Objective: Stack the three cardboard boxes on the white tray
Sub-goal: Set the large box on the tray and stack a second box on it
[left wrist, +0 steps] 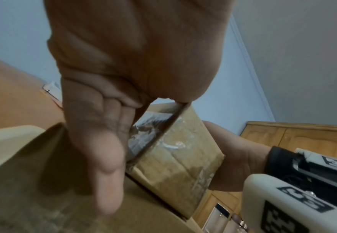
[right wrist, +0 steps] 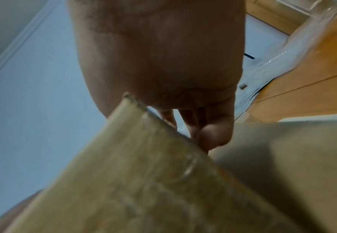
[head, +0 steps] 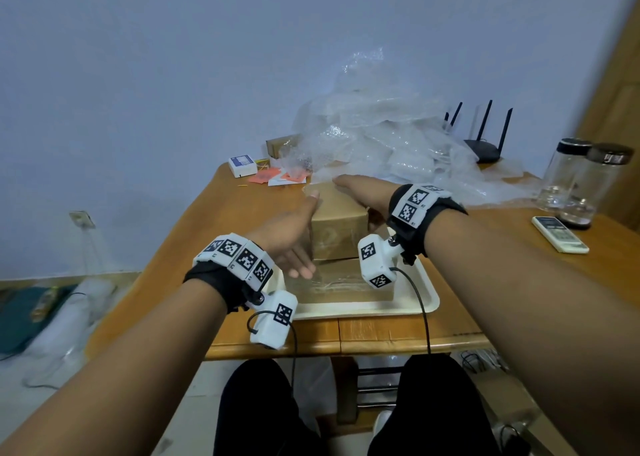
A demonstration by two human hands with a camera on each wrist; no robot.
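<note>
A white tray (head: pixel 415 303) (left wrist: pixel 4 141) lies near the table's front edge. A wide, flat cardboard box (head: pixel 339 284) (left wrist: pixel 34 197) (right wrist: pixel 293 157) with tape on top sits in it. A smaller taped cardboard box (head: pixel 341 234) (left wrist: pixel 175 160) (right wrist: pixel 133 181) stands on that one. My left hand (head: pixel 294 241) (left wrist: pixel 103 141) presses straight fingers against its left side, thumb up at the top edge. My right hand (head: pixel 363 189) (right wrist: pixel 163 63) lies flat along its right side and top. The small box is squeezed between both hands. Another cardboard box (head: pixel 278 144) stands at the back, half under bubble wrap.
A big heap of bubble wrap (head: pixel 381 133) fills the back of the wooden table. A black router (head: pixel 485 144), two glass jars (head: pixel 568 178) and a remote (head: pixel 559 234) are at the right. A small white box (head: pixel 242 165) and orange papers (head: pixel 277 176) lie back left.
</note>
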